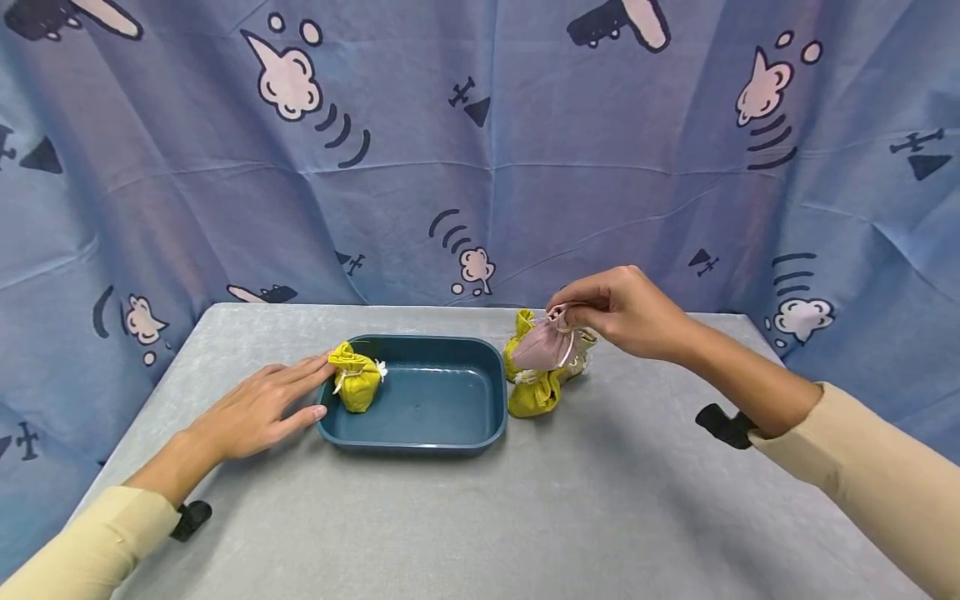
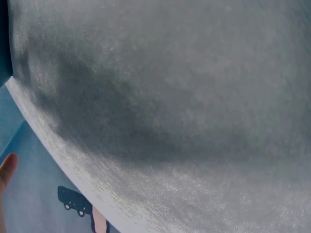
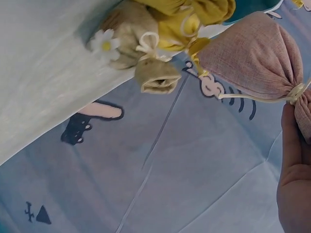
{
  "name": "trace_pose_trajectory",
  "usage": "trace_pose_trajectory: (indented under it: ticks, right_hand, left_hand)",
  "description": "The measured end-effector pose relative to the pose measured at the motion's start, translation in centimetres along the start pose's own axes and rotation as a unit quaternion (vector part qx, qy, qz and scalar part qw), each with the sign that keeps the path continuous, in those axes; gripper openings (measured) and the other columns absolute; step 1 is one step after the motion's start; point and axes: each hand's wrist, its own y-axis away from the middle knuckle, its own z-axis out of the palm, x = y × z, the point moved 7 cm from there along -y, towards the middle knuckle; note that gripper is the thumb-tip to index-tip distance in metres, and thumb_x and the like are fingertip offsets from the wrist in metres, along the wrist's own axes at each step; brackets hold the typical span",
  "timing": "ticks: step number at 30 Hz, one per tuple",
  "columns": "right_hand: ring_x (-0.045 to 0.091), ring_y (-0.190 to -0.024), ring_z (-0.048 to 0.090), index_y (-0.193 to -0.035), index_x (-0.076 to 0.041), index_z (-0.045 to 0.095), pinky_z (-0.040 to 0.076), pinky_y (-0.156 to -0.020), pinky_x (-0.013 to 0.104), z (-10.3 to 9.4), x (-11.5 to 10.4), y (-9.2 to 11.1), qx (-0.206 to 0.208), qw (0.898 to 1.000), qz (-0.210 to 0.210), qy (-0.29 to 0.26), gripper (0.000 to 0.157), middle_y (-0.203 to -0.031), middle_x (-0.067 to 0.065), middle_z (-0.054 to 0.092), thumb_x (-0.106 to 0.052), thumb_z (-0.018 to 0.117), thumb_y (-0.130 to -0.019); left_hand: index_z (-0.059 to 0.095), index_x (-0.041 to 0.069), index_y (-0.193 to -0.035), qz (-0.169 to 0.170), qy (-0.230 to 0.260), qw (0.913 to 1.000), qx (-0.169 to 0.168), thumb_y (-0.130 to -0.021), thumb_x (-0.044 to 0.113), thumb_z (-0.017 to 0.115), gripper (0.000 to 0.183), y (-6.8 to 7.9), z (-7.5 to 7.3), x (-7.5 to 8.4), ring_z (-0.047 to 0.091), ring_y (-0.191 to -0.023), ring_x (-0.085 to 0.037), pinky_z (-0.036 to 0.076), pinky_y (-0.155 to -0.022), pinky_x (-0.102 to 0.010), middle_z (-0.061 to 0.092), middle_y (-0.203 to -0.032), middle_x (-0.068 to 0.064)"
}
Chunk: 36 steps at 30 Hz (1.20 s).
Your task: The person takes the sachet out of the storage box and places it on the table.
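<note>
My right hand (image 1: 622, 312) pinches a pink drawstring pouch (image 1: 546, 345) by its gathered neck, above a small group of pouches. In the right wrist view the pink pouch (image 3: 257, 56) hangs from the fingertips, its cord trailing loose. Under and behind it are several yellow pouches (image 1: 536, 396) and a beige pouch (image 3: 127, 39) with a white flower. At the left end of a blue tray (image 1: 420, 450), my left hand (image 1: 258, 408) rests with straight fingers against the rim. Inside the tray, by those fingers, sits one yellow pouch (image 1: 358, 390). A fingertip alone shows in the left wrist view.
A pale grey cloth covers the table (image 1: 465, 525). Behind the table hangs a blue patterned curtain (image 1: 480, 150). The pouch group stands close to the tray's right end, near the table's back edge. Black straps (image 1: 723, 427) circle both wrists.
</note>
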Motion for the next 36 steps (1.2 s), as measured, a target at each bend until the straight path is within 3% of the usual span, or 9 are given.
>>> trace_pose_trajectory:
  ticks: [10, 18, 27, 36]
  right_hand:
    - [0.011, -0.084, 0.071, -0.107, -0.003, 0.077, 0.055, -0.068, 0.02, -2.5, 1.4, 2.4, 0.019, 0.998, 0.03, 0.057, 0.021, -0.097, 0.006, 0.076, 0.005, 0.071, -0.088]
    - [0.007, -0.083, 0.07, -0.106, -0.001, 0.076, 0.056, -0.067, 0.021, -3.3, 2.8, 4.3, 0.022, 0.995, 0.046, 0.084, 0.019, -0.096, 0.007, 0.076, 0.006, 0.07, -0.089]
    - [0.006, -0.083, 0.07, -0.105, 0.0, 0.076, 0.055, -0.066, 0.02, -2.5, 5.0, 5.4, 0.02, 0.996, 0.064, 0.067, 0.02, -0.094, 0.007, 0.076, 0.008, 0.07, -0.087]
    - [0.011, -0.083, 0.069, -0.107, 0.002, 0.075, 0.056, -0.066, 0.023, -0.3, 7.0, 6.0, -0.004, 0.995, 0.09, 0.05, 0.021, -0.097, 0.008, 0.075, 0.008, 0.069, -0.088]
  left_hand:
    - [0.04, 0.01, -0.153, -0.004, 0.0, 1.0, -0.004, -0.102, 0.045, 0.051, 0.063, 0.0, 0.1, 0.0, 0.038, -0.143, -0.03, 0.035, -0.107, -0.057, 0.033, -0.16, -0.011]
    - [0.04, 0.009, -0.153, -0.004, 0.001, 1.0, -0.005, -0.103, 0.045, 0.051, 0.063, -0.1, 0.2, 0.0, 0.038, -0.142, -0.03, 0.036, -0.106, -0.057, 0.032, -0.16, -0.011]
    - [0.041, 0.008, -0.153, -0.004, 0.0, 1.0, -0.006, -0.103, 0.045, 0.05, 0.063, 0.0, 0.2, 0.0, 0.039, -0.142, -0.03, 0.036, -0.106, -0.056, 0.032, -0.16, -0.011]
    - [0.039, 0.01, -0.154, 0.0, -0.001, 1.0, 0.002, -0.103, 0.044, 0.051, 0.063, 0.1, 0.2, 0.0, 0.039, -0.142, -0.029, 0.037, -0.106, -0.055, 0.032, -0.16, -0.011]
